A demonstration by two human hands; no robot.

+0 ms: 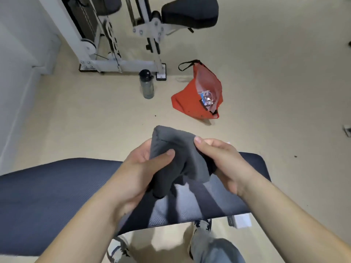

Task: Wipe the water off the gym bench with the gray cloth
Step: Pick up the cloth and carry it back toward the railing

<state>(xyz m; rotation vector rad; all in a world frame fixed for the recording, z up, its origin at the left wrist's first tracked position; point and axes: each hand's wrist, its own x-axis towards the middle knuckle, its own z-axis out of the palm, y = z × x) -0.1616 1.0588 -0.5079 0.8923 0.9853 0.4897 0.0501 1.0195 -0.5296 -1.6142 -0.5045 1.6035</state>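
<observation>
Both hands, left hand (146, 168) and right hand (218, 160), pinch the gray cloth (176, 154) mid-frame above the bench (57, 186); bunched so, it may only smear the water.

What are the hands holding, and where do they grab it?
Both hold the gray cloth: left hand grips its left side, right hand its right edge.

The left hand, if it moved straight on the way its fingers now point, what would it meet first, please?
The left hand points right, across the gray cloth it already grips. Past that fold, the right hand holding the other side looks first in line, though depth is uncertain.
</observation>
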